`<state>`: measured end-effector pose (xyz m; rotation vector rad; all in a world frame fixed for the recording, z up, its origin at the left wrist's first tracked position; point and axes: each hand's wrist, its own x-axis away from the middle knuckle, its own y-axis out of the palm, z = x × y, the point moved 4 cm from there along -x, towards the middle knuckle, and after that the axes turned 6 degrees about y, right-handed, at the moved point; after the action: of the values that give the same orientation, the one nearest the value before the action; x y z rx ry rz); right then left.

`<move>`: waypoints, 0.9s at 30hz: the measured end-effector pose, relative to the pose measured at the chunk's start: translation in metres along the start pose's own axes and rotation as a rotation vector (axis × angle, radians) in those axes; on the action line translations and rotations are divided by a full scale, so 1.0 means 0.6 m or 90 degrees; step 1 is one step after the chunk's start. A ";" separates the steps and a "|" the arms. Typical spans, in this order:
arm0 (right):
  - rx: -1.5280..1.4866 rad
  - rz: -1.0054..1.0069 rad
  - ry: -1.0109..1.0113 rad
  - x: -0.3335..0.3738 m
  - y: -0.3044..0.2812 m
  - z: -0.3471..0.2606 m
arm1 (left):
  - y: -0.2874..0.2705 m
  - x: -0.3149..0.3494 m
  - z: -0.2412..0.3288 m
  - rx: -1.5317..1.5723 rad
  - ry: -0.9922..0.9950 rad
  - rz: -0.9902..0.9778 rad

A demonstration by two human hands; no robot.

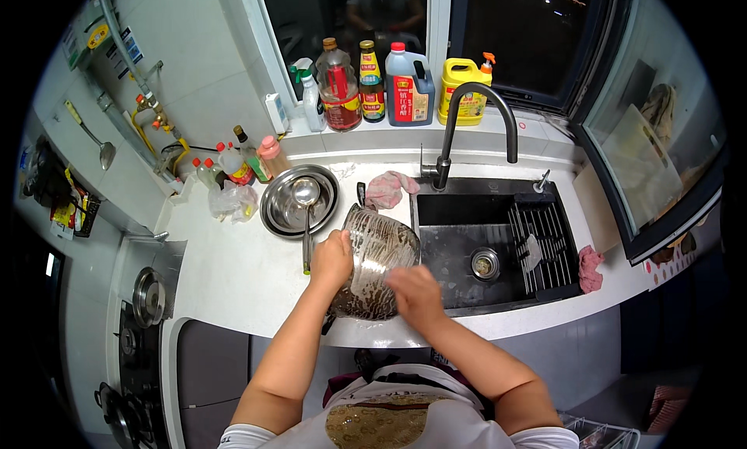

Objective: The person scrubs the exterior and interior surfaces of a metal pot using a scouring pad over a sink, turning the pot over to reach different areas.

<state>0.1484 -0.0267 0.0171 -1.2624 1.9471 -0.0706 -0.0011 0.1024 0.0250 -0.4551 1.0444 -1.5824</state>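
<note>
A metal pot (380, 249) lies tipped on the counter at the left edge of the sink, its outside streaked with white suds. Black handles show at its far and near ends. My left hand (333, 260) is closed on the pot's left edge. Against the right side of the pot is my right hand (418, 295), slightly blurred, its fingers curled in toward the metal. Whatever those fingers hold, if anything, is hidden. Just left of the pot, a ladle (306, 192) rests across nested metal bowls (272, 204), its dark handle pointing toward me.
A black sink (455, 250) with a drying rack (537, 250) and a curved tap (467, 99) is on the right. Pink cloths (389, 190) lie behind the pot and right of the sink. Bottles (338, 91) line the sill. The open window (654, 138) juts in at right.
</note>
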 end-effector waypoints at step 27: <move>0.069 -0.124 -0.176 0.014 0.041 -0.034 | 0.003 0.013 -0.014 -0.004 0.007 0.013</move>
<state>0.1156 -0.0281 0.0152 -1.3120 1.5622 -0.0934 -0.0086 0.0983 0.0170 -0.4387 1.0600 -1.5662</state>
